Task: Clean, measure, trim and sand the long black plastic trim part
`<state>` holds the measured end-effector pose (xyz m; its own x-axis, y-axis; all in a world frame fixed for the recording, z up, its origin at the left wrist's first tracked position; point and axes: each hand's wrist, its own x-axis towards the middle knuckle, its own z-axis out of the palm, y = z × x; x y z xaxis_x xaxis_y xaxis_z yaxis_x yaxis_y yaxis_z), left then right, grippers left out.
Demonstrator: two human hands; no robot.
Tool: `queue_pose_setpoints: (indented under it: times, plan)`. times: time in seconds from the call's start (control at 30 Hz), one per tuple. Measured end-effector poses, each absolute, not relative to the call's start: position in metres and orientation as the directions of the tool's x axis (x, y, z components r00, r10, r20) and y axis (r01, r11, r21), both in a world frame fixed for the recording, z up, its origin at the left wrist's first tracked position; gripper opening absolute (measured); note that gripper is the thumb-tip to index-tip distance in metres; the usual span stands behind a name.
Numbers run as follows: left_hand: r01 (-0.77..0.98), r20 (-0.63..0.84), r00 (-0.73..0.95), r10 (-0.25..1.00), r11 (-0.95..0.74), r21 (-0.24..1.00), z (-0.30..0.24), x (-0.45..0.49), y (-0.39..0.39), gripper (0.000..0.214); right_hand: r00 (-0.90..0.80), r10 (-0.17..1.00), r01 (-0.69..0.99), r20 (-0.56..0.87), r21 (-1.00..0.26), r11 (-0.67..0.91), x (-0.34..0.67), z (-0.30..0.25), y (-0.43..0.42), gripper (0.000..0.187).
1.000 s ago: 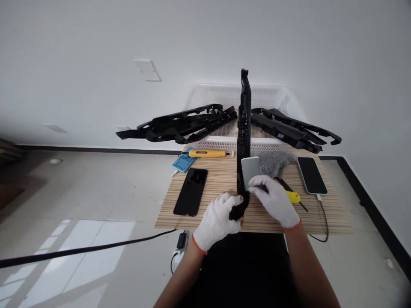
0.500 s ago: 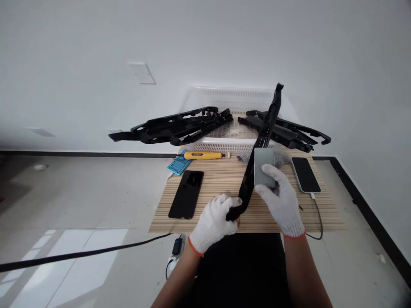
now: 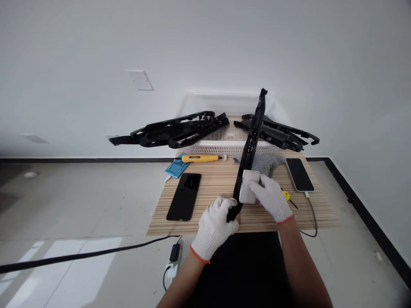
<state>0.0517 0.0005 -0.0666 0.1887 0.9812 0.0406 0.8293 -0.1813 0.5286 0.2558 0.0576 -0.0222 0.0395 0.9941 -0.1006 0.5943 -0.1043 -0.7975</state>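
A long black plastic trim strip [image 3: 252, 143] slants up and away from me, its far end reaching over the basket. My left hand [image 3: 215, 223], in a white knit glove, is closed round the strip's near end, with the thumb partly hidden. In my gloved right hand [image 3: 272, 199] is a small rectangular pad [image 3: 246, 194], white on the face towards me. The pad lies against the right side of the strip, just beyond my left hand. Part of a yellow-handled tool [image 3: 285, 195] shows beside my right wrist.
A white plastic basket [image 3: 212, 144] stands against the wall, with black trim pieces [image 3: 160, 131] across its left and more trim pieces [image 3: 279, 132] across its right. On the mat [image 3: 205, 218] lie a black phone [image 3: 184, 196], a yellow screwdriver [image 3: 201, 158], a blue packet [image 3: 175, 168], grey wrap [image 3: 265, 164] and a plugged-in phone [image 3: 299, 174].
My right hand has brought the pad down and left along the strip towards my left hand, turning its white face up from the grey one. My left hand keeps its hold.
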Motion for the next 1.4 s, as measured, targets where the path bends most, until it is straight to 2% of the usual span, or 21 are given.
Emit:
queue_pose_setpoints:
  times: [0.17, 0.37, 0.53, 0.63, 0.77, 0.83, 0.9, 1.0, 1.07, 1.23, 1.4]
  plan:
    - [0.8, 0.096, 0.298, 0.95, -0.304, 0.518, -0.074, 0.04, 0.0, 0.038, -0.021, 0.984, 0.622, -0.178, -0.773, -0.126, 0.248, -0.029, 0.073, 0.031]
    - [0.74, 0.174, 0.362, 0.916, -0.395, 0.544, -0.085, 0.028, 0.001, 0.057, 0.015, 0.993, 0.509, -0.113, -0.854, -0.105, 0.234, -0.029, 0.076, 0.023]
    - [0.771, 0.192, 0.307, 0.932, -0.362, 0.524, -0.086, 0.028, 0.0, 0.051, 0.013, 0.994, 0.447, -0.106, -0.889, -0.101, 0.224, -0.036, 0.081, 0.023]
    - [0.783, 0.182, 0.287, 0.94, -0.34, 0.521, -0.084, 0.028, 0.0, 0.046, -0.028, 0.995, 0.495, -0.092, -0.866, -0.066, 0.223, -0.034, 0.083, 0.026]
    - [0.795, 0.169, 0.284, 0.944, -0.33, 0.509, -0.083, 0.028, -0.002, 0.044, -0.049, 0.994, 0.566, -0.1, -0.822, -0.055, 0.227, -0.014, 0.074, 0.041]
    - [0.813, 0.172, 0.27, 0.947, -0.32, 0.486, -0.083, 0.029, -0.003, 0.043, 0.126, 0.992, 0.593, 0.024, -0.803, -0.056, 0.228, 0.004, 0.063, 0.046]
    - [0.825, 0.181, 0.265, 0.947, -0.32, 0.466, -0.084, 0.029, -0.004, 0.042, 0.314, 0.914, 0.63, 0.258, -0.777, 0.003, 0.226, 0.021, 0.051, 0.047]
    - [0.828, 0.193, 0.275, 0.942, -0.334, 0.451, -0.084, 0.03, -0.004, 0.042, 0.297, 0.804, 0.712, 0.515, -0.68, 0.173, 0.223, 0.034, 0.041, 0.048]
    - [0.818, 0.211, 0.283, 0.935, -0.351, 0.455, -0.083, 0.03, -0.003, 0.042, 0.277, 0.782, 0.733, 0.559, -0.649, 0.204, 0.221, 0.032, 0.043, 0.044]
    - [0.798, 0.22, 0.301, 0.928, -0.371, 0.475, -0.082, 0.029, -0.003, 0.043, 0.169, 0.921, 0.753, 0.352, -0.649, 0.11, 0.218, 0.015, 0.057, 0.039]
    - [0.788, 0.236, 0.302, 0.924, -0.381, 0.483, -0.083, 0.028, -0.004, 0.042, 0.2, 0.938, 0.744, 0.282, -0.666, 0.041, 0.22, 0.011, 0.058, 0.039]
